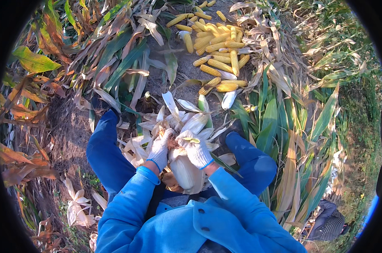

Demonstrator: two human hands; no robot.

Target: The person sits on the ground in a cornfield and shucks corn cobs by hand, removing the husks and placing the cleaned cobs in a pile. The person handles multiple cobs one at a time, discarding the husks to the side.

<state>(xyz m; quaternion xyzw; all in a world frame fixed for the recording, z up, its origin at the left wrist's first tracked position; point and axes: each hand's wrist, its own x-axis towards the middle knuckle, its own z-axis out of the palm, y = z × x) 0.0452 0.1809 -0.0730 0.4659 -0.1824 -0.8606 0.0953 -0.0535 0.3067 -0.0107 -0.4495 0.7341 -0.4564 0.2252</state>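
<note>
My left hand [161, 148], in a white knit glove with a blue cuff edge, grips the silk-end husk of a corn ear. Just beside it, my right hand [195, 149], gloved the same way, pinches husk leaves at the same tip. The ear, in its pale dry husk [184, 172], points down towards my lap, and no kernels show on it. Brown corn silk [172, 143] sticks out between the two hands. Loose stripped husks [195, 123] lie in a heap between my legs, just beyond my hands.
Husked yellow corn cobs [221, 38] are piled on the soil ahead. Cut corn stalks with green and dry leaves [270, 120] lie at the right; more stand or lean at the left [124, 60]. A discarded husk [78, 207] lies lower left. Another person [328, 221] is at the lower right.
</note>
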